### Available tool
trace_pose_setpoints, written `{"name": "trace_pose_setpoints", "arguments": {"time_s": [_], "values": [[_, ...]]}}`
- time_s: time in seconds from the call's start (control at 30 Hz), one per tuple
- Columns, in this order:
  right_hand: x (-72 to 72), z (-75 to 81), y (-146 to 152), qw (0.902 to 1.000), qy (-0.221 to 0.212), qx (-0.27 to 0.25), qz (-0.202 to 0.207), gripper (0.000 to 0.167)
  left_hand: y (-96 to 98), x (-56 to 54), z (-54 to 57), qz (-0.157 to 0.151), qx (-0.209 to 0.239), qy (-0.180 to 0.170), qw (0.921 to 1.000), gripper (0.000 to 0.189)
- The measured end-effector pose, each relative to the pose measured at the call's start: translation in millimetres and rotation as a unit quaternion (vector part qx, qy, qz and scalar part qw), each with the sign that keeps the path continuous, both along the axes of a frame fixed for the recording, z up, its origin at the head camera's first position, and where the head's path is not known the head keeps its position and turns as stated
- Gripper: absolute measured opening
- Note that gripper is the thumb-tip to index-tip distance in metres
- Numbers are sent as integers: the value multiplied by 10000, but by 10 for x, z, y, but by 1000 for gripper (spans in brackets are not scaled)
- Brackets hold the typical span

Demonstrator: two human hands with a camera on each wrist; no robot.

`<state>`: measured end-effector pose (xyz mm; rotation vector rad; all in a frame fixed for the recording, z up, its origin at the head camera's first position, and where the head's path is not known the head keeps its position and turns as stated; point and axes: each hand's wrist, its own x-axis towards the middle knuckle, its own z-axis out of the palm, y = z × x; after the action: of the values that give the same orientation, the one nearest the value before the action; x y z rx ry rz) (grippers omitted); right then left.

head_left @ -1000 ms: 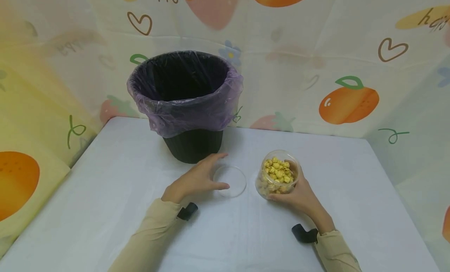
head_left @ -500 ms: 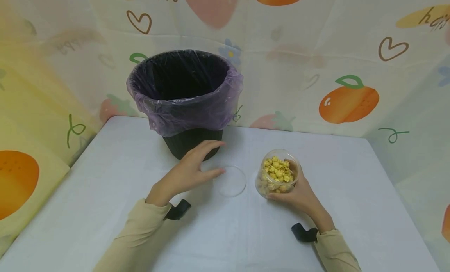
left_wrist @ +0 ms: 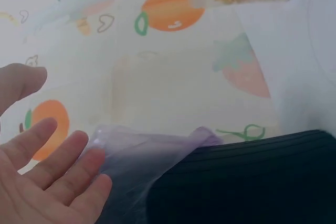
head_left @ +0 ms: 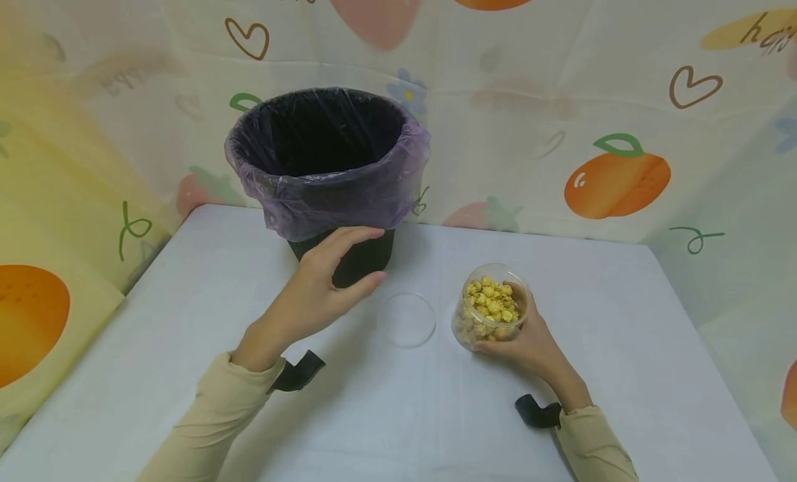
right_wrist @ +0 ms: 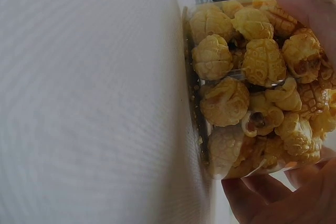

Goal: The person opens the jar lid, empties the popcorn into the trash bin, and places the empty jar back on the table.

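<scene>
A clear plastic jar (head_left: 463, 323) without its lid stands on the table, filled partway with yellow popcorn (head_left: 492, 301). My right hand (head_left: 535, 347) grips the jar around its side; in the right wrist view the popcorn (right_wrist: 247, 87) shows through the wall, between thumb and fingers. To the left of the jar, a clear round lid (head_left: 409, 321) lies flat on the table. My left hand (head_left: 314, 288) is raised above the table, in front of the bin, thumb and fingers spread with nothing between them. The left wrist view shows that hand (left_wrist: 47, 182) beside the bin's bag.
A black trash bin (head_left: 367, 254) lined with a translucent purple bag (head_left: 342, 202) stands at the back left of the white-covered table (head_left: 591, 302). Behind it hangs a fruit-print cloth (head_left: 517, 122).
My left hand has moved away from the lid, up and to the left, toward the bin's front. The right hand and the jar have stayed in place.
</scene>
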<state>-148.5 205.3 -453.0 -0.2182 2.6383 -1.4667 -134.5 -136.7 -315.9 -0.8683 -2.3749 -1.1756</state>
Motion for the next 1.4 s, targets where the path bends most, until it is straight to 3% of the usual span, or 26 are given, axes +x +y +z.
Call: {"name": "trace_pose_setpoints", "arguments": {"time_s": [0.3, 0.63, 0.97, 1.1, 1.23, 1.4], "values": [[7, 7, -1, 10000, -50, 32, -29, 122, -182, 27, 218, 324, 288, 689, 9967, 52], [7, 19, -2, 10000, -64, 73, -23, 123, -385, 42, 471, 932, 729, 1040, 9875, 52], [8, 18, -4, 10000, -3, 58, -7, 123, -511, -100, 558, 1528, 1670, 1092, 9679, 52], [9, 20, -4, 10000, -10, 34, -4, 123, -591, -206, 550, 1735, 1604, 1186, 9644, 53], [13, 22, -4, 10000, -3, 45, 1, 122, -678, -312, 554, 2027, 1620, 1001, 9606, 55], [15, 27, -4, 10000, -16, 31, -2, 122, -783, -417, 566, 2502, 1627, 96, 9544, 64]]}}
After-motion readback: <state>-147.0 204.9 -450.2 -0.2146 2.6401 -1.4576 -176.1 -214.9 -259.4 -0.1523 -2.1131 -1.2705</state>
